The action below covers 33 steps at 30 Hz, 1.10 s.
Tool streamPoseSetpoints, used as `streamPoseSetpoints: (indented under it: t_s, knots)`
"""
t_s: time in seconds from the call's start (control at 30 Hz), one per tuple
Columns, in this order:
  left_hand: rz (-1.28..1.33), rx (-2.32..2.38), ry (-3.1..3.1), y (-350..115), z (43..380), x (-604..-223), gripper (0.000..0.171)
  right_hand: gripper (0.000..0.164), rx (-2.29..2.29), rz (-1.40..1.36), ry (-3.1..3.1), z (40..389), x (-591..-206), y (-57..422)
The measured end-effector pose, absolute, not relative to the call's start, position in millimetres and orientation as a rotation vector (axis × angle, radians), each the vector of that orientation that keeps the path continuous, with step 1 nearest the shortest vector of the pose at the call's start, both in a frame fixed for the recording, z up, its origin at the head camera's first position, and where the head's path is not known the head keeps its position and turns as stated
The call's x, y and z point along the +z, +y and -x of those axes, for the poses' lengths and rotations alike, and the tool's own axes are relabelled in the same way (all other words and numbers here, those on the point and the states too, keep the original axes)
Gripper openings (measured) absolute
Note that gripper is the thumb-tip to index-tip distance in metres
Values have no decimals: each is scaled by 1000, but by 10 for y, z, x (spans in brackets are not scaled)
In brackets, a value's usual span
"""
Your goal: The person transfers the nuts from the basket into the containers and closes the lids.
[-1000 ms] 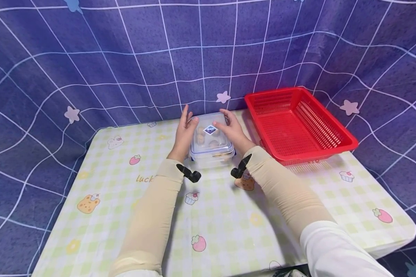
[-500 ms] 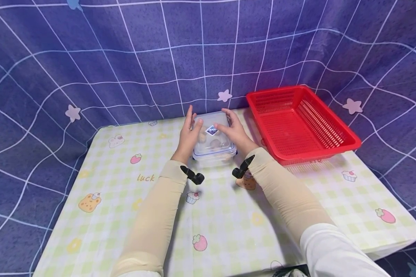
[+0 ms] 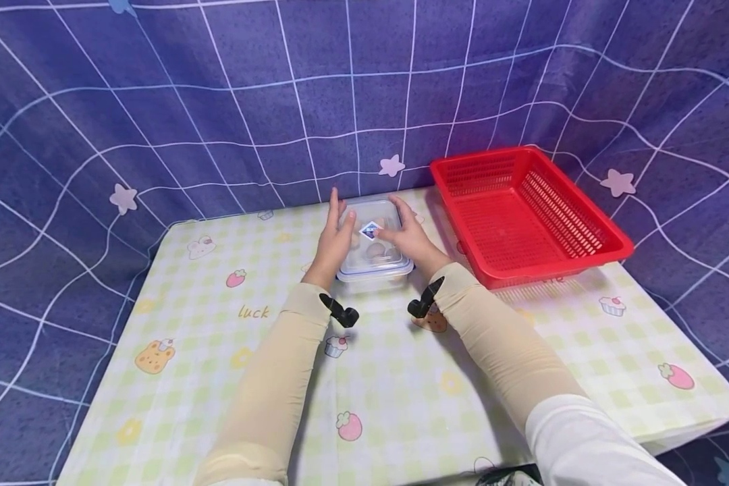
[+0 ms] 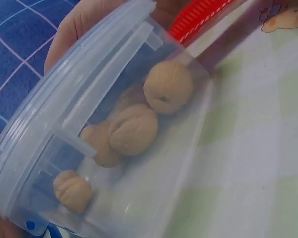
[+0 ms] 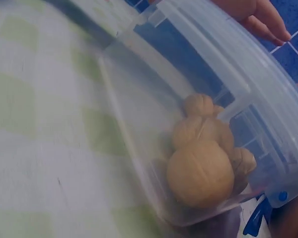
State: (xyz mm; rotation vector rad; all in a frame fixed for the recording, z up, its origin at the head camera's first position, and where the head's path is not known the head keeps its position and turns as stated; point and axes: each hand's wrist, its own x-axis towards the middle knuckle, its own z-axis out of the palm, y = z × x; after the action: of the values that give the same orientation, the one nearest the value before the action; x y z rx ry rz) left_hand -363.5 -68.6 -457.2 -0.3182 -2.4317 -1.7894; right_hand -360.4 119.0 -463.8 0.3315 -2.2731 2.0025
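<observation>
A clear plastic food container (image 3: 373, 260) with a translucent, blue-edged lid stands on the table. Several walnuts (image 4: 134, 130) lie inside, also seen through the wall as walnuts (image 5: 201, 173) in the right wrist view. My left hand (image 3: 332, 244) holds the container's left side, its thumb by the lid's edge and a finger pointing up. On the opposite side my right hand (image 3: 414, 237) grips the rim, thumb across the lid near the diamond-shaped label (image 3: 371, 230). A blue latch (image 5: 258, 218) hangs down at one side. Fingers behind the container's sides are partly hidden.
A red plastic basket (image 3: 525, 273) stands to the right of the container. Checked, patterned cloth (image 3: 219, 378) covers the table. Behind it hangs a blue curtain (image 3: 249, 115) with white lines and stars. Each wrist carries a black strap mount.
My left hand has shifted slightly right, closer against the container. The right hand stays nearly in place. The lid's front edge lies a little differently. The basket has not moved.
</observation>
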Motion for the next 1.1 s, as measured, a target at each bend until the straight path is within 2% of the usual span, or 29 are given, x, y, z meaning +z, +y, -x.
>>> streamPoseSetpoints:
  t_s: [0.2, 0.4, 0.7, 1.1]
  knots:
    - [390, -1427, -2687, -732, 3654, -4581, 73, 95, 1779, -299, -2540, 3661, -4686, 1176]
    - [308, -999, -2935, -739, 3645, -4559, 70, 95, 1545, -311, -2734, 3629, -4643, 1173]
    - [104, -877, -3092, -750, 3602, -4544, 79, 95, 1439, -217, -2825, 3607, -4624, 1219]
    - [54, -720, -3104, -709, 3525, -4513, 87, 94, 1348, -117, -2869, 3607, -4623, 1216]
